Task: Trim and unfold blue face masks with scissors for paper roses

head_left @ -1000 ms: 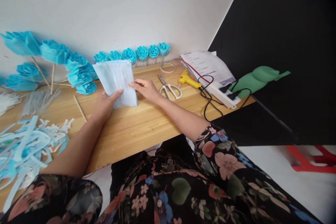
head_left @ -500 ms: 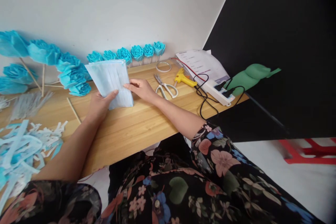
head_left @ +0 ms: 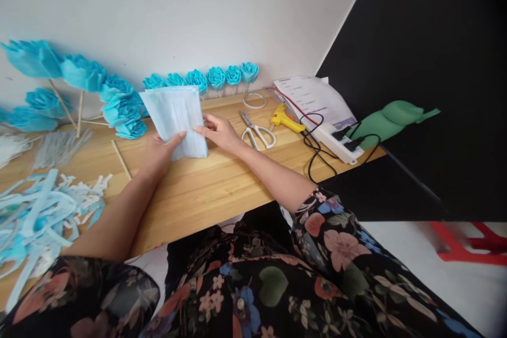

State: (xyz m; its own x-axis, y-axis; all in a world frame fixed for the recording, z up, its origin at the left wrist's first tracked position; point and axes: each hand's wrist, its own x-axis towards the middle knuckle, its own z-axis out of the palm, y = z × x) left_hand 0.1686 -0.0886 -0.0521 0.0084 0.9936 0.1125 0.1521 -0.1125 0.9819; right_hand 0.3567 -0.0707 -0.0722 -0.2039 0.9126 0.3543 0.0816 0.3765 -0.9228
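Upright above the table, a thin stack of light blue pleated sheets (head_left: 176,111) is held between my two hands. The sheets look like flattened disposable face masks, wider at the top. My left hand (head_left: 161,150) grips the lower left side, thumb across the front and fingers hidden behind. On the right edge, my right hand (head_left: 218,131) pinches the stack with its thumb in front; its other fingers are partly behind. White-handled scissors (head_left: 256,132) lie just right of my right hand. A loose wooden stick (head_left: 121,159) is near my left wrist.
Blue crinkled flowers (head_left: 216,78) line the wall. Cut strips (head_left: 43,216) and thin clear strands (head_left: 61,148) lie left. A tape roll (head_left: 254,106), yellow glue gun (head_left: 285,119), papers (head_left: 312,96), power strip (head_left: 336,143) and green object (head_left: 390,122) are right. A red stool (head_left: 459,251) stands below.
The whole view has shifted, so the tabletop things appear a little further right. Both hands keep their hold on the stack, with hardly any change in grip.
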